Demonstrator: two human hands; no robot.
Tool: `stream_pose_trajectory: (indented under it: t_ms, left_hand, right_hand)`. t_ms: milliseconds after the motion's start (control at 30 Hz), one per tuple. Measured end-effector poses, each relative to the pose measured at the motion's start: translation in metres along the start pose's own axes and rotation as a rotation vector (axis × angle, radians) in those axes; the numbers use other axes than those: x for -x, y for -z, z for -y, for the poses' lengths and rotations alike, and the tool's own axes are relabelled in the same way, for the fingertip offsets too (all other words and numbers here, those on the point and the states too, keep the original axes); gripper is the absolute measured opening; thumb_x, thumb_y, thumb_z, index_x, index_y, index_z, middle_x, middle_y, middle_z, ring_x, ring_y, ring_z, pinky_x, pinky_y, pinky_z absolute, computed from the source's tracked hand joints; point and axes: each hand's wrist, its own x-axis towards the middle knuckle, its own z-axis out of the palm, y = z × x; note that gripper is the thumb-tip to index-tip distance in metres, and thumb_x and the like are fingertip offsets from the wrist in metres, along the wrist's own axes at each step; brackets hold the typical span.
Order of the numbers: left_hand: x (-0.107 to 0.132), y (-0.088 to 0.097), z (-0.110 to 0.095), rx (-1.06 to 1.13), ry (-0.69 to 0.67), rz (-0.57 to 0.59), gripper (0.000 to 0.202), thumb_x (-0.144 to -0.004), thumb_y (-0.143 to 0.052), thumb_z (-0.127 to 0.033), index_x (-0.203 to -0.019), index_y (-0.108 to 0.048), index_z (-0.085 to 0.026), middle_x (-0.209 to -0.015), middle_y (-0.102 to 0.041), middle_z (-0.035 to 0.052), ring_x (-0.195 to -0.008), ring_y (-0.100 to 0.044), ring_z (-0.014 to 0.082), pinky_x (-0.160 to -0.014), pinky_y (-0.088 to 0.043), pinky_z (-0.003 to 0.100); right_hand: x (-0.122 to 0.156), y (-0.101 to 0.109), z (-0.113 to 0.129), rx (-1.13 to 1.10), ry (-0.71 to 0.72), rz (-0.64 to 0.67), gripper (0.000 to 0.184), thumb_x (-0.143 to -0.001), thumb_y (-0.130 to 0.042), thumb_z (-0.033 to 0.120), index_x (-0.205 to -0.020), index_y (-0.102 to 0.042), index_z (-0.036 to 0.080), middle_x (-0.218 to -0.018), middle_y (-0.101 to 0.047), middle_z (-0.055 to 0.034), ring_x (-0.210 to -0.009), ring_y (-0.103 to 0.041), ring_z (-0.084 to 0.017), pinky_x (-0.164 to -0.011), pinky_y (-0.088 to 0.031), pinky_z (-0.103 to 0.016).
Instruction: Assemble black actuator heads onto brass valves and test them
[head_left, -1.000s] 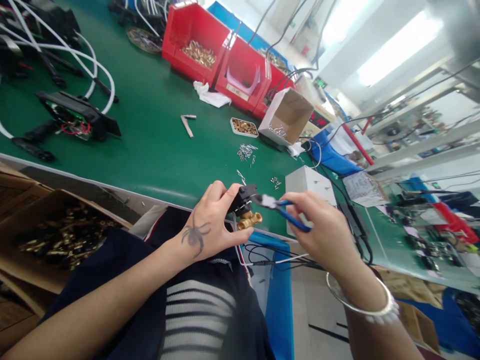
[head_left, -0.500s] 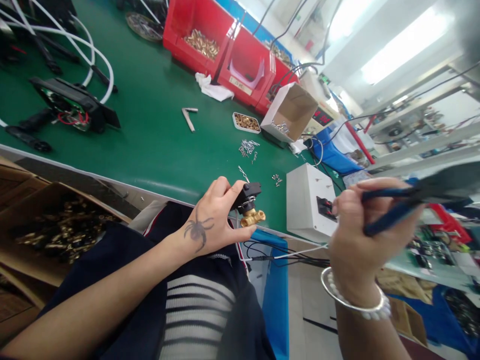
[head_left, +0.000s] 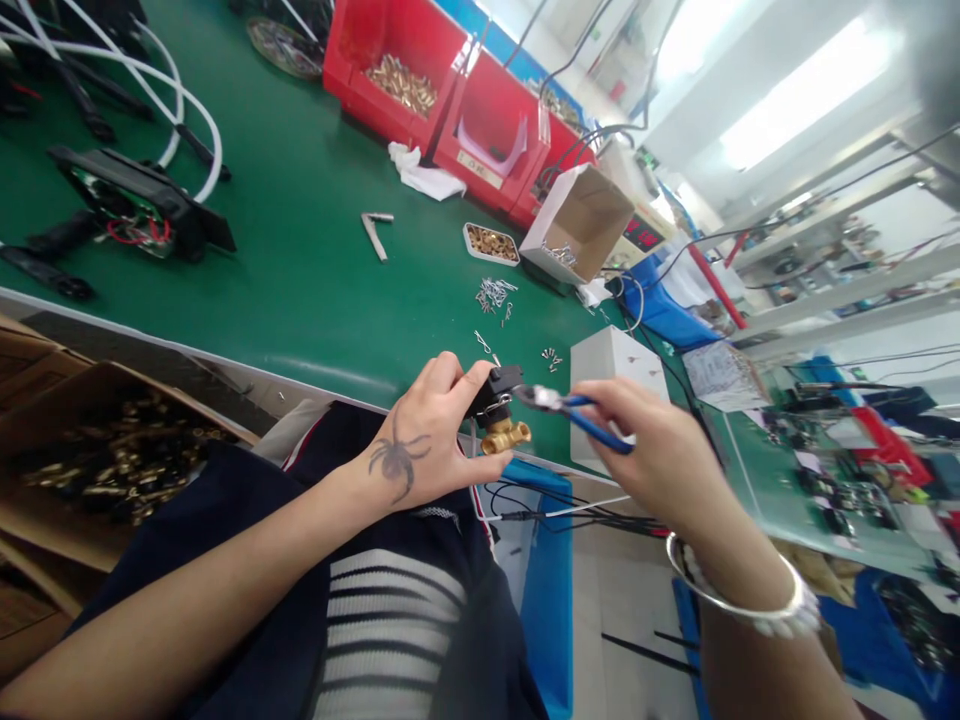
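Brass valve with black cap, held in the air just over the near edge of the green table, above the lap. Left hand: fingers and thumb pinched around the cap, brass body hanging below the thumb. Right hand: closed around the blue handles of the pliers, whose metal tip touches the cap from the right. White box: on the table just right of the valve, partly behind the right hand. Loose small metal pins: on the table beyond the valve, with a small tray of brass parts and an open carton farther back; red bins at the far edge. Cardboard box of brass fittings: well left of the valve, below table level. Handling note, as a judgement: the step goes best with the left grip firm so the valve cannot twist, and the pliers kept square to the cap, pressed lightly.
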Motion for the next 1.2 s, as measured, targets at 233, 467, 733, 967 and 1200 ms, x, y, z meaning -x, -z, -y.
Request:
stream_pose_trajectory:
  t_ms: [233,467,733,967,1200]
  left_hand:
    - [0.0,-0.001,0.001,-0.026,-0.016,-0.009,0.062,-0.075,-0.075,-0.04,-0.127,-0.053,-0.015,-0.099,-0.047,0.0049,-0.09,-0.055,0.0231,-0.083,-0.057,0.042]
    - [-0.001,-0.001,0.0,-0.026,-0.028,-0.002,0.065,-0.075,-0.076,-0.041,-0.129,-0.053,-0.013,-0.099,-0.048,0.0055,-0.091,-0.054,0.0232,-0.086,-0.056,0.042]
    - [-0.002,-0.002,0.002,-0.026,-0.042,-0.012,0.063,-0.075,-0.075,-0.041,-0.128,-0.052,-0.017,-0.1,-0.048,0.0049,-0.092,-0.055,0.0237,-0.084,-0.057,0.042]
    - [-0.003,-0.003,0.001,-0.022,-0.034,0.0,0.062,-0.074,-0.076,-0.04,-0.127,-0.053,-0.017,-0.099,-0.049,0.005,-0.093,-0.055,0.0244,-0.084,-0.056,0.042]
    - [-0.005,0.001,0.0,-0.056,-0.028,0.042,0.066,-0.073,-0.076,-0.039,-0.13,-0.052,-0.014,-0.102,-0.05,0.0069,-0.097,-0.055,0.0261,-0.087,-0.056,0.043]
  right_hand:
    - [0.005,-0.012,-0.006,-0.032,0.028,-0.244,0.025,-0.088,-0.055,0.017,-0.111,-0.059,0.026,-0.087,-0.064,-0.0031,-0.066,-0.059,-0.018,-0.057,-0.045,-0.03]
    - [0.0,-0.007,0.0,-0.014,-0.113,-0.599,0.011,-0.094,-0.056,0.024,-0.104,-0.06,0.024,-0.089,-0.063,-0.0043,-0.072,-0.061,-0.02,-0.067,-0.049,-0.034]
    - [0.006,-0.007,-0.004,0.016,-0.113,-0.53,0.015,-0.094,-0.055,0.021,-0.108,-0.06,0.025,-0.089,-0.06,-0.003,-0.069,-0.058,-0.018,-0.064,-0.046,-0.032]
    - [0.007,-0.013,-0.004,0.029,0.034,-0.065,0.016,-0.087,-0.058,0.015,-0.099,-0.062,0.024,-0.082,-0.064,-0.0018,-0.068,-0.061,-0.018,-0.06,-0.046,-0.029]
    - [0.006,-0.013,-0.001,0.042,0.055,-0.193,0.018,-0.09,-0.052,0.015,-0.104,-0.059,0.025,-0.08,-0.06,-0.0015,-0.065,-0.058,-0.019,-0.058,-0.044,-0.03]
